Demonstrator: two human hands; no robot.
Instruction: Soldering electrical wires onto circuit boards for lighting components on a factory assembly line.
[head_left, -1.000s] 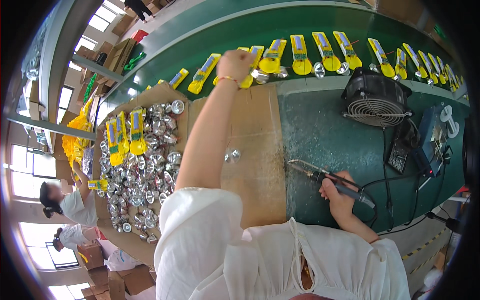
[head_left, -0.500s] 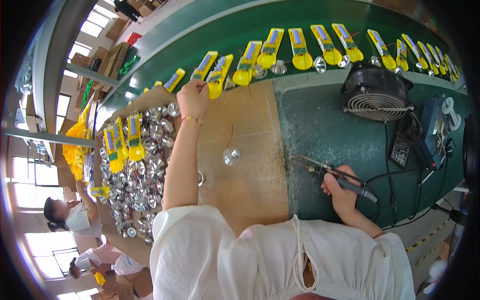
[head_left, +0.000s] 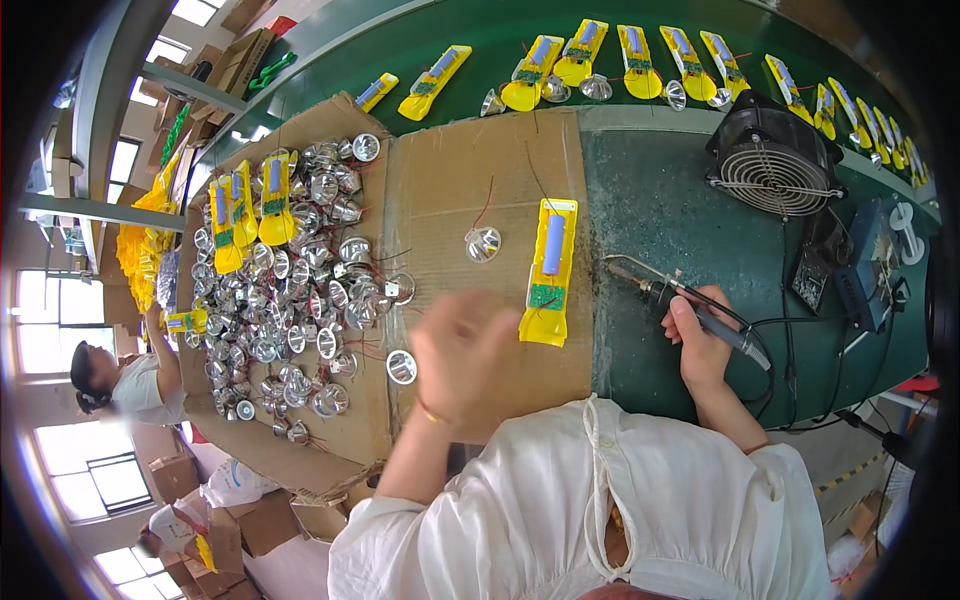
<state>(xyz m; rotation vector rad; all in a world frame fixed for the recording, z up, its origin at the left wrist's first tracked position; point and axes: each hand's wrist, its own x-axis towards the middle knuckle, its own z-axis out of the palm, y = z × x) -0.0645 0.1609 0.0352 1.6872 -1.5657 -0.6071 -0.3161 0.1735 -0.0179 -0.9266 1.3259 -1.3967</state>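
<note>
A yellow plastic flashlight housing (head_left: 544, 329) with a blue battery cell (head_left: 553, 246) and a green circuit board (head_left: 545, 297) lies on the cardboard sheet (head_left: 430, 200) before me. Just left of it is my left hand (head_left: 462, 352), smeared by motion, so its fingers cannot be made out. Beyond that hand, one silver reflector cup (head_left: 483, 244) with a thin red wire sits on the cardboard; another reflector (head_left: 401, 367) lies to the hand's left. My right hand (head_left: 700, 338) is closed round a soldering iron (head_left: 728, 335), its bent metal tip pointing left over the green bench.
A cardboard tray (head_left: 350, 430) at left holds many reflectors and several yellow housings. More housings (head_left: 640, 75) line the far bench. At right stand a black fan (head_left: 775, 165), a blue soldering station (head_left: 862, 265) and a solder spool (head_left: 905, 232), with cables trailing. A person (head_left: 140, 385) is at far left.
The housing my left hand was touching at the far row now lies on the cardboard. My left hand has come back toward me. The right hand still grips the soldering iron; the view has shifted.
</note>
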